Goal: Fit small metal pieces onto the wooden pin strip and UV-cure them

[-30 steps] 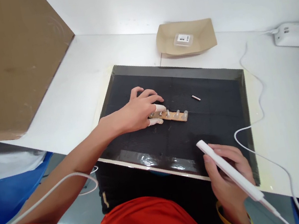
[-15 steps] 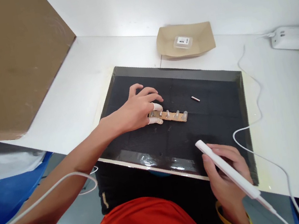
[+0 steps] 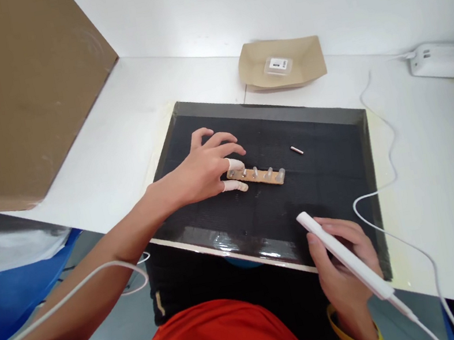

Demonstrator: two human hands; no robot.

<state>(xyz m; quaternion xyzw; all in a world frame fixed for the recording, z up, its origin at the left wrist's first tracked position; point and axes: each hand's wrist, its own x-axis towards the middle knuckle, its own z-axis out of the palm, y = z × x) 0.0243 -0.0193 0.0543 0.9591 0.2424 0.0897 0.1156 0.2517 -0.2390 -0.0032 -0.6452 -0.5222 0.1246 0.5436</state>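
Note:
My left hand (image 3: 213, 163) is over the left end of a narrow tan strip (image 3: 261, 175) that carries several small clear, upright pieces in a row. White covers sit on its thumb and index finger, which are spread on either side of the strip's end; the other fingers are stretched out. Whether the index fingertip touches the strip, I cannot tell. My right hand (image 3: 348, 260) is wrapped round a white pen-shaped tool (image 3: 342, 252) with a cable at its lower end, its tip pointing up and left. A small white stick (image 3: 296, 150) lies beyond the strip.
Everything lies on a black mat (image 3: 325, 176) on the white table (image 3: 439, 179). At the back stands a brown paper tray (image 3: 305, 62) holding a clear labelled box (image 3: 278, 65). A white power strip (image 3: 449, 60) and a cable (image 3: 389, 141) are on the right; a cardboard panel (image 3: 20, 95) on the left.
My left hand has drawn slightly left, and its thumb and index finger show more of the strip's left end. My right hand and the white tool have stayed in place.

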